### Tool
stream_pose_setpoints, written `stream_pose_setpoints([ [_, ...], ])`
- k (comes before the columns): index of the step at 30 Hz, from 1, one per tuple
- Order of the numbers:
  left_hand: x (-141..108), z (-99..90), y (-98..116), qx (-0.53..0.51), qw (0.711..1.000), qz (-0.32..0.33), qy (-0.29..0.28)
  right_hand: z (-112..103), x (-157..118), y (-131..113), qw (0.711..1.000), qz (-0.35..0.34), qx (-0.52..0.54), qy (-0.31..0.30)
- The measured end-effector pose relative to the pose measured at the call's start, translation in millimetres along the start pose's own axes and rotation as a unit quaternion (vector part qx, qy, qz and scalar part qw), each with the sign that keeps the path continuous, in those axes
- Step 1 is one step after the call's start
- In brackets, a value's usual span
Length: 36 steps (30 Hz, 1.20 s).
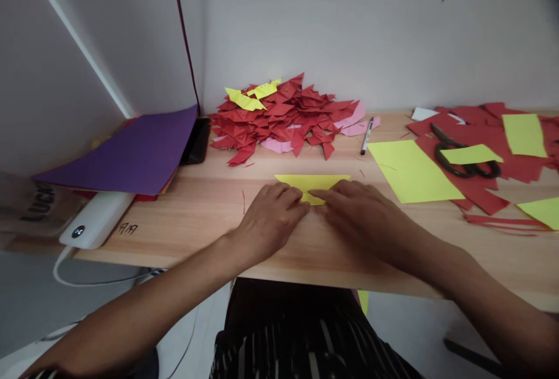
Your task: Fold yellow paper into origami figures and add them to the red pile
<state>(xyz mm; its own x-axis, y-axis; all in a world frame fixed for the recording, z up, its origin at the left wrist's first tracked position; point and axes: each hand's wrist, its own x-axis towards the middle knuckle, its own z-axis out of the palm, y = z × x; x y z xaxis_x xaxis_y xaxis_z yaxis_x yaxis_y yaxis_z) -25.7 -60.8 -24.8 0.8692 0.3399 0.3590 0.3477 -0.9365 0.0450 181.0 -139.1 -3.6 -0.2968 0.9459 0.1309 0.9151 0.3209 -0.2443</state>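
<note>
A folded piece of yellow paper (312, 181) lies flat on the wooden table in front of me, its long straight edge facing the wall. My left hand (276, 216) rests on its near left part, fingers curled and closed on the paper's lower edge. From the right, my right hand (356, 216) presses on the same sheet with its index finger pointing inward and the other fingers bent. The fingertips of both hands almost meet at the near middle of the paper. My hands hide the paper's lower corners.
Folded red paper shapes (279, 117) are heaped by the wall, with two yellow ones (244, 99) on top. A pen (367, 136) and yellow sheet (413, 172) lie right, near scissors (463, 166) among red scraps. Purple sheets (126, 152) cover part of a white power bank (98, 222).
</note>
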Motion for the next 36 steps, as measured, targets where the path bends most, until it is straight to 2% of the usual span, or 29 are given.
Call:
stream_pose_setpoints([
  [6,4,-1.4,0,-0.035,0.999,-0.005,0.008,9,-17,-22,0.990,0.023,-0.136,0.013],
  [14,2,-3.3,0,-0.080,0.995,-0.055,0.034,15,-21,-30,0.986,0.035,-0.163,0.030],
  [17,0,-4.5,1,-0.078,0.995,-0.037,0.044,16,-21,-34,0.985,0.048,-0.163,0.034],
  [21,0,-4.5,1,-0.062,0.998,-0.003,0.032,18,-22,-39,0.986,0.063,-0.153,0.039],
  [25,1,-2.8,1,-0.069,0.998,-0.001,0.011,17,-22,-38,0.989,0.070,-0.127,0.043],
  [29,5,-0.9,-5,-0.138,0.989,-0.054,0.018,7,-14,-27,0.994,0.085,-0.049,0.045],
  [32,12,-1.5,-11,-0.207,0.973,-0.100,0.017,1,-1,-19,0.990,0.128,0.029,0.042],
  [36,21,-6.5,-12,-0.241,0.962,-0.129,-0.007,2,15,-18,0.991,0.122,0.037,0.044],
])
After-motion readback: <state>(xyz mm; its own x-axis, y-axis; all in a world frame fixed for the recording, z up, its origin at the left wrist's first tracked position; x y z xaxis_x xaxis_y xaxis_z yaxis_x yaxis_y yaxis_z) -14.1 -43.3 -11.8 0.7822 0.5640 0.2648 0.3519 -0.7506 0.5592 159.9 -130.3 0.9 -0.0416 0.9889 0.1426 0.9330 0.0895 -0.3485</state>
